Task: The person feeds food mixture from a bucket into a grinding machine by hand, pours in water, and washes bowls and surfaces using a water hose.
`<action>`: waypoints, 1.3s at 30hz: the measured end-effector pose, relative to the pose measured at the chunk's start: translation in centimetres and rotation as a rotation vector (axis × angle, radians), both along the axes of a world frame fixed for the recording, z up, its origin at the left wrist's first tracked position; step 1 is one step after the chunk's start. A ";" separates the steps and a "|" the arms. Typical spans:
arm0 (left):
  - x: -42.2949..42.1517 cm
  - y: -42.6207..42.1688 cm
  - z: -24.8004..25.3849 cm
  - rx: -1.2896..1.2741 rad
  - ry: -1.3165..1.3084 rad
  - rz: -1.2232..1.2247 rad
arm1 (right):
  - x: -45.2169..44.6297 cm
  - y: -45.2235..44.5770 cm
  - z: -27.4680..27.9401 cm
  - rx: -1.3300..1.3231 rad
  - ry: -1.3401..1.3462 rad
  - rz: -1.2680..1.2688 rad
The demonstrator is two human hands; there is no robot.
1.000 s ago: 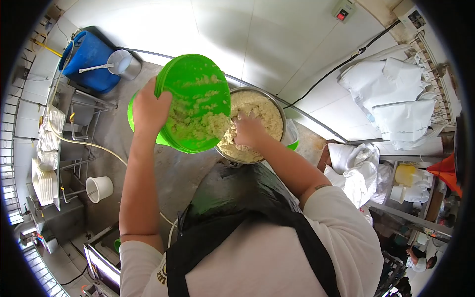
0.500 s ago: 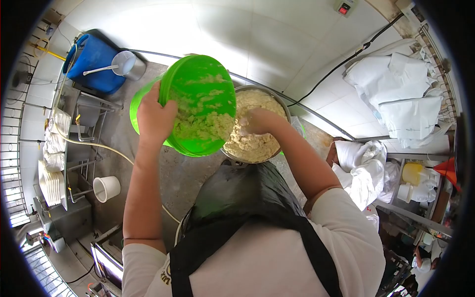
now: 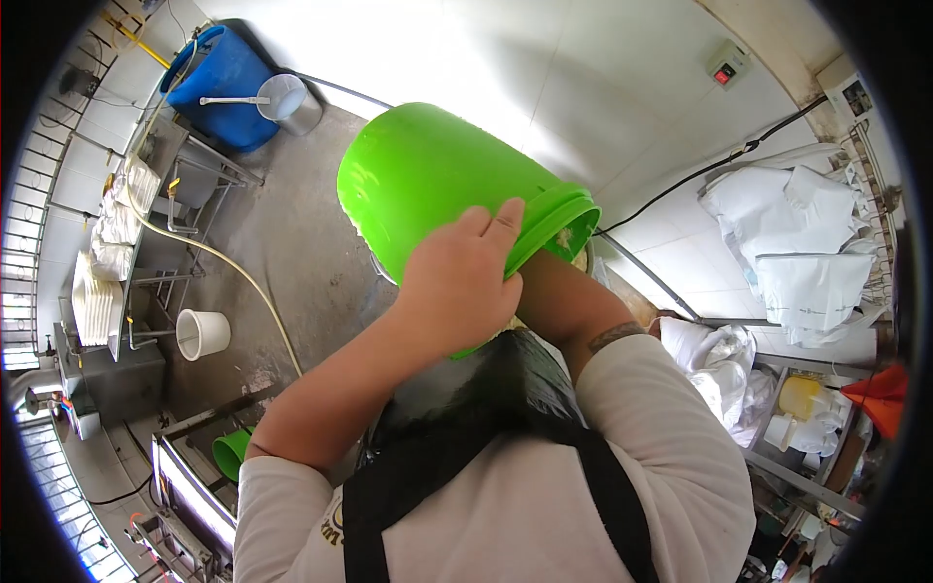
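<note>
The smooth, glossy green bucket (image 3: 437,165) was held tilted nearly on its side above the concrete floor (image 3: 301,194), its ribbed rim gripped by the left hand (image 3: 465,282), fingers spread over the plastic. Pale, crumbly residue (image 3: 565,236) was seen inside its round mouth. Below, a curved metal rim (image 3: 385,272) was mostly covered. The right hand was hidden beyond the bucket's rim, so its state could not be told; only the bare right forearm (image 3: 569,301) was shown. By the floor's wall-side edge, a rounded blue barrel (image 3: 225,92) was placed.
</note>
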State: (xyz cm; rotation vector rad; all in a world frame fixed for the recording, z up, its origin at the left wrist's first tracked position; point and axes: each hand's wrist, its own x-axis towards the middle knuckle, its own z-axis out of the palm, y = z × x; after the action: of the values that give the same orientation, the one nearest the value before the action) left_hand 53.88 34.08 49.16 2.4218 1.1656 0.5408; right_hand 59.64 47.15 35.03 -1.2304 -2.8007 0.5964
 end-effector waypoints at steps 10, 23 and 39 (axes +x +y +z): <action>-0.8 10.2 -0.5 0.088 0.015 0.228 | 5.4 -0.5 2.5 -0.210 -0.419 0.170; -6.4 12.5 -4.0 -0.032 -0.047 0.492 | 14.7 -12.9 -3.5 -0.132 -0.091 -0.540; -9.3 12.4 -6.3 -0.026 -0.204 0.516 | 16.1 -8.8 -13.5 -0.371 -0.088 -0.627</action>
State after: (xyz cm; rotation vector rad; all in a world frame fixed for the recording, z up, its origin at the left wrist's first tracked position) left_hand 44.53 46.47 42.81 1.9751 1.6920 0.8922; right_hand 75.70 38.34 21.57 -2.1104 -2.2035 1.0347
